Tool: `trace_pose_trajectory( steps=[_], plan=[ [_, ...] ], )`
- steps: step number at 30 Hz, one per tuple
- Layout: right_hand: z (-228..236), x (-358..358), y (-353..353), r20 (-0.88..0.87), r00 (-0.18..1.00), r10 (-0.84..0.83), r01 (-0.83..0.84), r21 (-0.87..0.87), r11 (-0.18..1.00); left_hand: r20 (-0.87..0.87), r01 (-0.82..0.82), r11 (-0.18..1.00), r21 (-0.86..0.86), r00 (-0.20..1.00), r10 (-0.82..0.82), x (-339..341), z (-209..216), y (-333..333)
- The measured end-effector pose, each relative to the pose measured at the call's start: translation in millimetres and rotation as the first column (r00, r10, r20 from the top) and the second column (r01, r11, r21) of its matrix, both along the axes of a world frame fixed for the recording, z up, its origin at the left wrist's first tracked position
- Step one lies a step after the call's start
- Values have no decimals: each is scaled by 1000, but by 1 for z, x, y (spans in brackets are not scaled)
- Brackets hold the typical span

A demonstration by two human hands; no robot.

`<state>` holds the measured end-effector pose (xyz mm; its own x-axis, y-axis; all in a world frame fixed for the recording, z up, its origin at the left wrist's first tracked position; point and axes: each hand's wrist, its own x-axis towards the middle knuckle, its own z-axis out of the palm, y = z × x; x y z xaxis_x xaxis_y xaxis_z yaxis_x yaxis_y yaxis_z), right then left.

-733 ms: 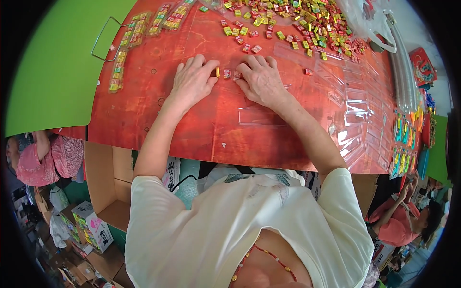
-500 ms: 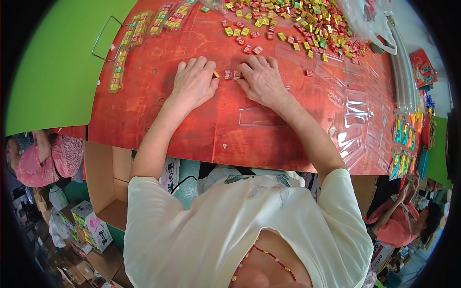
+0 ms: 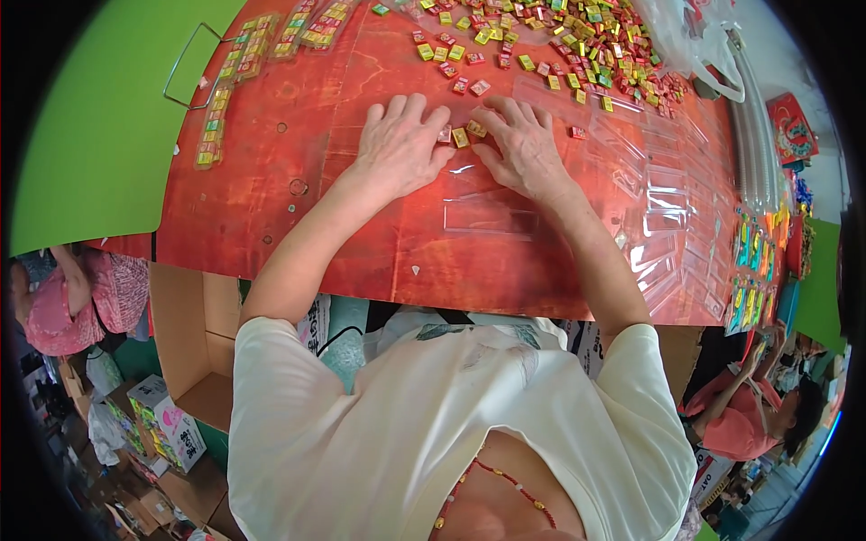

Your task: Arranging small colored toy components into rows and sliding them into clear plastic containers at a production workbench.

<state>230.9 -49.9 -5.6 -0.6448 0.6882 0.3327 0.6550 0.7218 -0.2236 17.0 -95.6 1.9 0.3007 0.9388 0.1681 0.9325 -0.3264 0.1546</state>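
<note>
Your red wood-grained tabletop (image 3: 379,266) looks glossy; at three o'clock, clear rectangular plastic trays (image 3: 666,200) gleam; at ten, a smooth green board (image 3: 90,117) looks matt; at six, your cream cloth shirt (image 3: 406,388) has sheen.

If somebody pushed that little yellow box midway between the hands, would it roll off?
Probably not: the yellow box looks flat-faced and square-edged, so it would more likely slide. It's likely light, being so small, though its contents don't show. It would probably feel fairly stiff, since its shape looks crisp and undented.
</note>
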Motion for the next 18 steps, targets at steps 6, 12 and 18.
trace_pose_trajectory(
  steps=[6,12,18],
  plan=[
    [-11,-1,3,30,998,-60,60,5,998,-6,10,999,30,1000,-9,15,-14,11],
    [-14,-14,-4,23,992,-122,118,114,986,23,-14,994,107,1000,12,6,-20,9],
    [-7,2,1,-59,994,-94,94,0,996,49,-32,995,94,998,27,11,-15,5]
  ],
)
